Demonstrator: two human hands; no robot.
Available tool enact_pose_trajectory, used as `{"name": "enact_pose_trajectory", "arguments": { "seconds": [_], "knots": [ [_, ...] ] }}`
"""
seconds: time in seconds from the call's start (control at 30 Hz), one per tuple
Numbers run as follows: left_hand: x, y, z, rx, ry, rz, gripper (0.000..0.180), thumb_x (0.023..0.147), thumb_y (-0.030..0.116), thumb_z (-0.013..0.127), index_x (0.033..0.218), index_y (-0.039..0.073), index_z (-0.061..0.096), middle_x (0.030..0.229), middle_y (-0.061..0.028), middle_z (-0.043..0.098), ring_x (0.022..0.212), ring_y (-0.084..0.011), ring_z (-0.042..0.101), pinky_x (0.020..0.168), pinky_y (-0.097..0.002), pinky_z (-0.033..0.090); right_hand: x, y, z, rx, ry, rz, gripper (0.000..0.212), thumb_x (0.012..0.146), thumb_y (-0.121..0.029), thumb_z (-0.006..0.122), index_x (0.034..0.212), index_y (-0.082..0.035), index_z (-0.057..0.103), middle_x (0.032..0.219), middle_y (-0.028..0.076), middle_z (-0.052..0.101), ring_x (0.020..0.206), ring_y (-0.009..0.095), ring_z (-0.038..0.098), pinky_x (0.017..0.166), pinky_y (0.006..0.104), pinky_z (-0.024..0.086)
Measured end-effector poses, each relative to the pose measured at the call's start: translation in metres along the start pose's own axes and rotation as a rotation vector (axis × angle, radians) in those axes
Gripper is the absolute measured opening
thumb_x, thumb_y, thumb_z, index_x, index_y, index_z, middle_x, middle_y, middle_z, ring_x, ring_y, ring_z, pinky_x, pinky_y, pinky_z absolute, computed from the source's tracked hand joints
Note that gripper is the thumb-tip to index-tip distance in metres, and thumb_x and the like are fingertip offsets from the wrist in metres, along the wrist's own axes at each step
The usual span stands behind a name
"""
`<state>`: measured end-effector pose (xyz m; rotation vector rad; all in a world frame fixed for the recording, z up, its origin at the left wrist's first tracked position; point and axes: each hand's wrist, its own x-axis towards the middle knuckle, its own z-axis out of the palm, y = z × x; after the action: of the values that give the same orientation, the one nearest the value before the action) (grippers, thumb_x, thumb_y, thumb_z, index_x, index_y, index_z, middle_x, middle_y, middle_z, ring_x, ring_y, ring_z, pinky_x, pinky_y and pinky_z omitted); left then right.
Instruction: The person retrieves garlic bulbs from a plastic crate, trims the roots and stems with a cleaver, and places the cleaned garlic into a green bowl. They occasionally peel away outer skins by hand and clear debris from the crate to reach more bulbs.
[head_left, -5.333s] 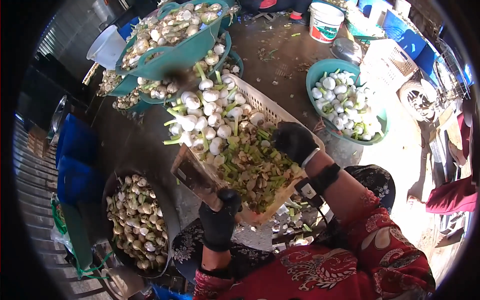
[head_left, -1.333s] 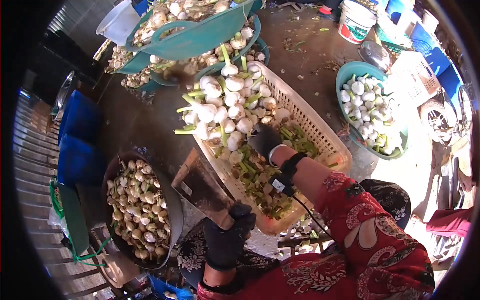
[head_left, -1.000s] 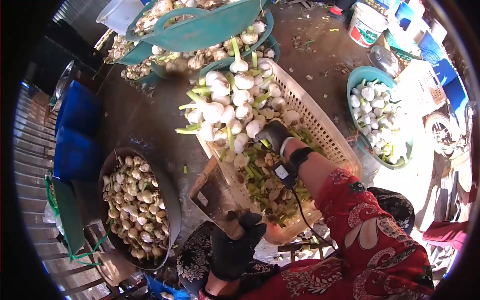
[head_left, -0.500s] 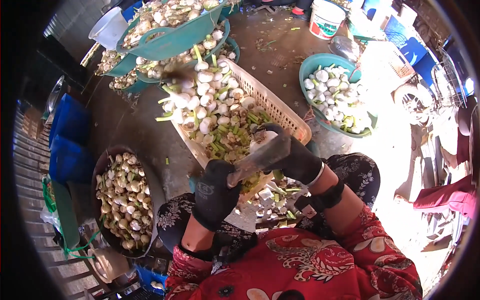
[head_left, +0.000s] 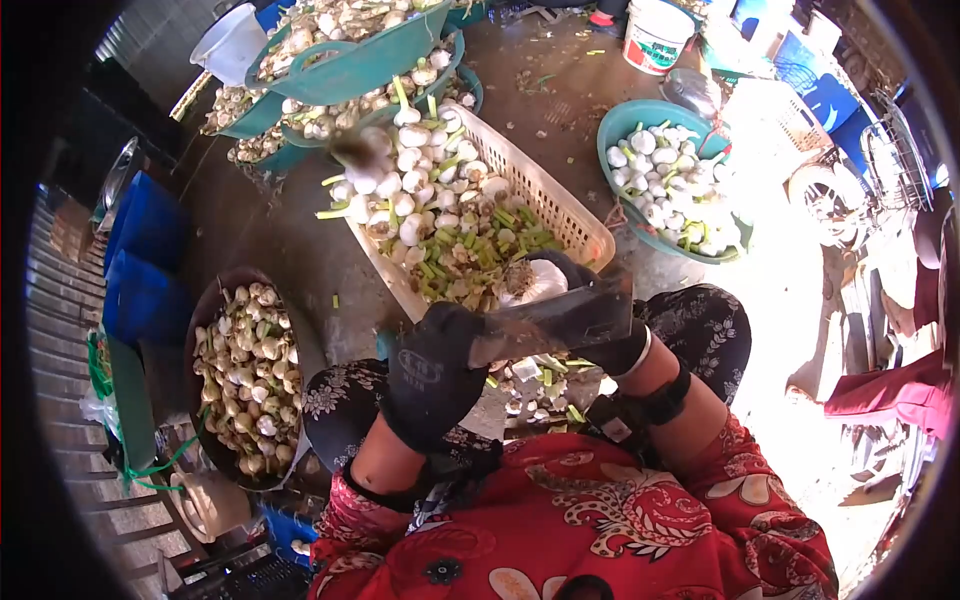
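Observation:
In a black glove, my left hand (head_left: 432,375) is closed around the wooden handle of a cleaver (head_left: 575,318). The broad, smeared blade points right and lies almost level across the front of my right hand (head_left: 622,352). That hand, also gloved in black, grips a garlic bulb (head_left: 545,282) with its brown root end facing left. Part of the right hand's fingers is hidden behind the blade. Both hands are over the near end of a cream slotted crate (head_left: 560,217). Inside it, trimmed white garlic bulbs (head_left: 412,180) lie toward the far end, green stem cuttings (head_left: 445,258) nearer me.
A teal basin (head_left: 612,130) of white bulbs stands at the right. On the left is a dark tub (head_left: 200,400) of untrimmed garlic. Stacked green basins (head_left: 370,75) hold more at the back left. A white bucket (head_left: 655,35) stands at the far side, blue bins (head_left: 145,235) at far left.
The cleaver has swung from a raised slant to nearly level and shifted right and down. My right hand has dropped slightly, and the bulb shows more fully above the blade.

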<state>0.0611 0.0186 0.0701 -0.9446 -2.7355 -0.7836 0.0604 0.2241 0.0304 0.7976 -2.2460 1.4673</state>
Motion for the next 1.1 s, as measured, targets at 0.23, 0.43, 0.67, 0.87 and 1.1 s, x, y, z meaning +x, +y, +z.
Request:
{"name": "enact_pose_trajectory", "arguments": {
  "seconds": [0.23, 0.43, 0.67, 0.87, 1.1],
  "knots": [
    [-0.023, -0.067, 0.032, 0.037, -0.021, -0.086, 0.023, 0.066, 0.01, 0.063, 0.087, 0.006, 0.055, 0.088, -0.0147, 0.055, 0.077, -0.0345, 0.056, 0.066, -0.0422, 0.046, 0.005, -0.042, -0.003, 0.421, -0.08, 0.43, 0.062, 0.053, -0.017, 0.084, 0.105, -0.004, 0.053, 0.092, 0.006, 0.061, 0.091, 0.014, 0.056, 0.078, 0.0297, 0.047],
    [-0.031, -0.083, 0.063, -0.012, 0.038, -0.21, 0.025, 0.067, 0.013, 0.063, 0.09, 0.004, 0.056, 0.085, -0.0154, 0.056, 0.077, -0.0331, 0.055, 0.069, -0.0414, 0.046, -0.002, -0.026, -0.009, 0.373, -0.027, 0.518, 0.075, 0.048, -0.023, 0.086, 0.111, -0.002, 0.049, 0.095, 0.01, 0.06, 0.091, 0.016, 0.058, 0.082, 0.0309, 0.046],
    [-0.027, -0.038, 0.051, -0.743, -0.034, -0.514, 0.014, 0.072, 0.002, 0.063, 0.085, 0.0, 0.058, 0.074, -0.0092, 0.062, 0.067, -0.0173, 0.06, 0.058, -0.0293, 0.047, -0.004, -0.011, -0.017, -0.129, 0.072, 0.394, 0.071, 0.056, -0.02, 0.082, 0.116, -0.004, 0.046, 0.103, 0.011, 0.055, 0.09, 0.022, 0.059, 0.079, 0.0337, 0.048],
    [-0.028, -0.017, 0.058, -1.228, 0.036, -0.635, 0.01, 0.076, -0.002, 0.061, 0.085, 0.0, 0.057, 0.075, -0.0051, 0.06, 0.067, -0.0108, 0.058, 0.057, -0.024, 0.047, -0.002, -0.011, -0.009, 0.999, 0.294, 0.745, 0.052, 0.065, 0.003, 0.062, 0.113, -0.006, 0.044, 0.084, 0.008, 0.055, 0.076, 0.021, 0.058, 0.065, 0.0328, 0.049],
    [-0.043, -0.055, 0.112, -0.608, 0.031, -0.59, 0.012, 0.077, 0.009, 0.063, 0.083, 0.001, 0.057, 0.07, -0.0054, 0.06, 0.058, -0.0134, 0.056, 0.053, -0.0274, 0.047, 0.003, -0.035, 0.007, 1.486, 0.379, 0.776, 0.037, 0.072, -0.005, 0.06, 0.107, -0.007, 0.047, 0.081, 0.006, 0.053, 0.067, 0.016, 0.053, 0.055, 0.0284, 0.043]
  ]
}}
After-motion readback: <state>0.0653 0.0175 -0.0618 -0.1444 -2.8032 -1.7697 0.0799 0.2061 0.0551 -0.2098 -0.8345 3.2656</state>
